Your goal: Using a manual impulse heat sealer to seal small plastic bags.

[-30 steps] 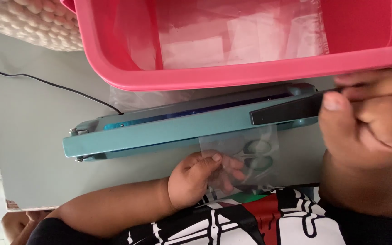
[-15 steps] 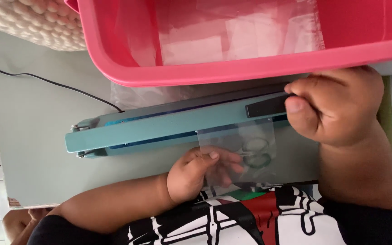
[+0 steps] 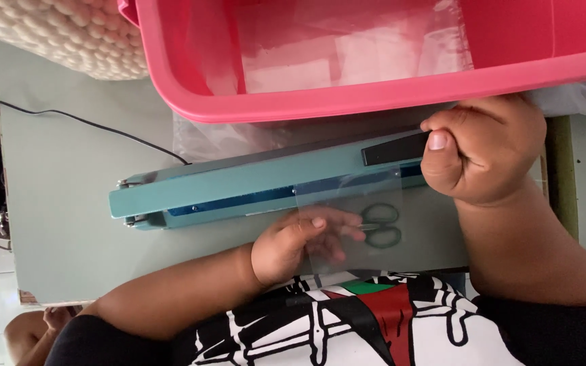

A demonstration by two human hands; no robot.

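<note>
A teal bar-shaped heat sealer (image 3: pixel 239 186) lies across the grey-green table (image 3: pixel 62 224). My right hand (image 3: pixel 486 152) grips the black handle (image 3: pixel 395 148) at the sealer's right end, thumb on top. A clear plastic bag (image 3: pixel 364 213) with small scissors (image 3: pixel 380 225) inside has its top edge under the sealer's arm. My left hand (image 3: pixel 296 244) holds the bag's lower left part, fingers under and over the film.
A large pink plastic tub (image 3: pixel 374 95) with clear bags inside stands just behind the sealer. A black cable (image 3: pixel 89 125) runs left from the sealer. A woven cream-coloured thing (image 3: pixel 62 34) sits at the back left. The table's near edge is at my body.
My right hand has slid left along the sealer and closed around its black handle. The sealer arm has come down onto the bag. My left hand stays on the bag.
</note>
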